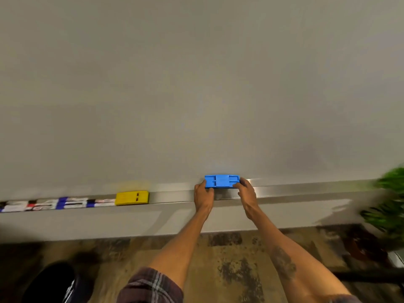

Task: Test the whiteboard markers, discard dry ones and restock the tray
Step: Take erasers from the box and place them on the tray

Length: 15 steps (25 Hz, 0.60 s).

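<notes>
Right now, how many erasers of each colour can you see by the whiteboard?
blue eraser: 1, gripped at its ends by the left hand and the right hand
yellow eraser: 1, lying on the tray
Total: 2
The markers left of the yellow one are too blurred to count.

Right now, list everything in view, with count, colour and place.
whiteboard: one, white, fills upper view
tray: one, silver, along the whiteboard's lower edge
blue eraser: one, blue, at the tray's middle
yellow eraser: one, yellow, in the tray, left of the blue eraser
markers: several, blurred, blue, black, red, tray's far left
plant: one, green, right edge
shoe: one, black, lower left
left grip: one, bare, holds the blue eraser's left end
right grip: one, bare, holds its right end
</notes>
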Motion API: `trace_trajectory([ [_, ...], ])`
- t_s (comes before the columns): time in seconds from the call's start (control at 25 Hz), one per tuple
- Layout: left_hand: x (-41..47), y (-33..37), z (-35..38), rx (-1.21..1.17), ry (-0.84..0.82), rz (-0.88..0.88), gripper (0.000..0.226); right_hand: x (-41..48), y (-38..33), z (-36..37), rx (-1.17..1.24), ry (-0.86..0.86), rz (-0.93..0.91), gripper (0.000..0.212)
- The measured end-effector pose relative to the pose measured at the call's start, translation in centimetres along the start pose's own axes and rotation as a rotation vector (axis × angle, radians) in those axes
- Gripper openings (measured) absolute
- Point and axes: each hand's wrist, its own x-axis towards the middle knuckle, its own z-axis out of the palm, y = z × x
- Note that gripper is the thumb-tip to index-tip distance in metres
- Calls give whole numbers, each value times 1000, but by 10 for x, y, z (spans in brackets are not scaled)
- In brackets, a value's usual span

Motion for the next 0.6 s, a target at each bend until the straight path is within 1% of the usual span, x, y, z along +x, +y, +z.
trace_trajectory([
  [0.16, 23, -35, -70, 18, 69, -40, 45, -1, 13, 81, -90, -105, -20, 36],
  [0.32, 38, -69, -120, 20, 91, -79, 47, -8, 27, 140, -140, -185, -35, 35],
  [0.48, 55, -98, -154, 49, 90, -100, 47, -3, 47, 182, -182, -225, 18, 36],
  [0.6, 65, -114, -173, 43, 88, -123, 46, -2, 55, 204, -166, -250, 87, 33],
])
